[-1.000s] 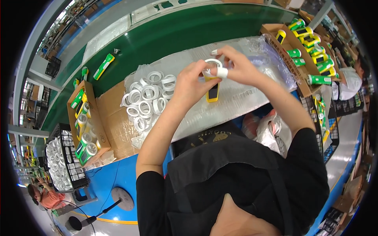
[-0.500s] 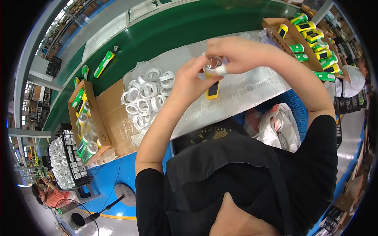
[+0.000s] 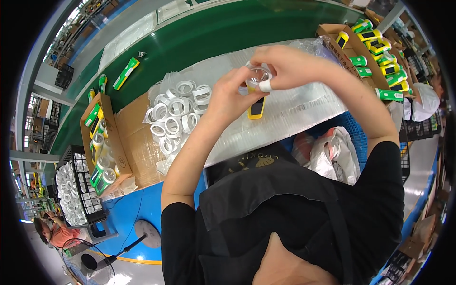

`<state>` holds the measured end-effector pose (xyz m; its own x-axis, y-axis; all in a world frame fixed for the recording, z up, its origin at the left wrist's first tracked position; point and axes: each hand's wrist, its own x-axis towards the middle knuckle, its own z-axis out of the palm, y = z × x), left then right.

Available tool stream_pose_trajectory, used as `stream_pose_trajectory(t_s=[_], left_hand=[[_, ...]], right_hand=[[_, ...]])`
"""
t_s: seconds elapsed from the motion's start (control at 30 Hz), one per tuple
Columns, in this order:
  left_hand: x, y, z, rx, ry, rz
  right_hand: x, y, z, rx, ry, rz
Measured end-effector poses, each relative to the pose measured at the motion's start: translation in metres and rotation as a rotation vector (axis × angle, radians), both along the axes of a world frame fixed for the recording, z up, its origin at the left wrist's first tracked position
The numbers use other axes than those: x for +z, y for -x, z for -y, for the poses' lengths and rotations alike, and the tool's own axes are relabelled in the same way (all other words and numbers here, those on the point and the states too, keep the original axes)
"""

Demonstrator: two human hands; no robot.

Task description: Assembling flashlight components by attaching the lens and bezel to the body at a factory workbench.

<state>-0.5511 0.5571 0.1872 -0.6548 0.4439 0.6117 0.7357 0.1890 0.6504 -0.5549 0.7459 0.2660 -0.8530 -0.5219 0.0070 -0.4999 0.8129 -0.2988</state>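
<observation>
A yellow flashlight [image 3: 256, 110] with a dark panel on its side is between my two hands, its clear lens end toward me and its body pointing down the picture. My left hand [image 3: 232, 92] closes round the left side of the lens end. From the right, my right hand [image 3: 275, 66] grips the rim of the same end, its thumb wrapped in white. A pale ring seems to sit round the lens, partly hidden by my fingers. Left of my left hand lies a pile of white rings [image 3: 179, 108] on clear plastic.
A cardboard box of flashlights [image 3: 122, 164] stands at the left, another box [image 3: 332, 35] at the far right. One green flashlight [image 3: 126, 73] lies on the green surface. A black crate [image 3: 88, 190] holds more white rings. A fan [image 3: 90, 261] and a seated person [image 3: 59, 232] are lower left.
My hands stay on the lens end of the flashlight, with my right fingers and forearm shifted slightly. The whole view has moved a little.
</observation>
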Motion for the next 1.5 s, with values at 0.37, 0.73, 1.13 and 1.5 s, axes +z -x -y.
stream_pose_trajectory(t_s=[0.37, 0.73, 1.13, 1.5], left_hand=[[-0.02, -0.006, 0.031, 0.083, -0.105, 0.227], [0.025, -0.029, 0.039, -0.382, -0.694, 0.657], [0.105, 0.045, 0.313, 0.775, 0.335, -0.489], [0.009, 0.147, 0.486, 1.081, 0.425, 0.503]], right_hand=[[-0.16, -0.061, 0.063, -0.447, 0.954, 0.152], [-0.122, -0.073, 0.073, 0.075, 1.355, 1.068], [-0.132, -0.008, 0.085, -0.23, 1.29, 0.416], [-0.141, 0.004, 0.081, -0.324, 1.159, 0.264]])
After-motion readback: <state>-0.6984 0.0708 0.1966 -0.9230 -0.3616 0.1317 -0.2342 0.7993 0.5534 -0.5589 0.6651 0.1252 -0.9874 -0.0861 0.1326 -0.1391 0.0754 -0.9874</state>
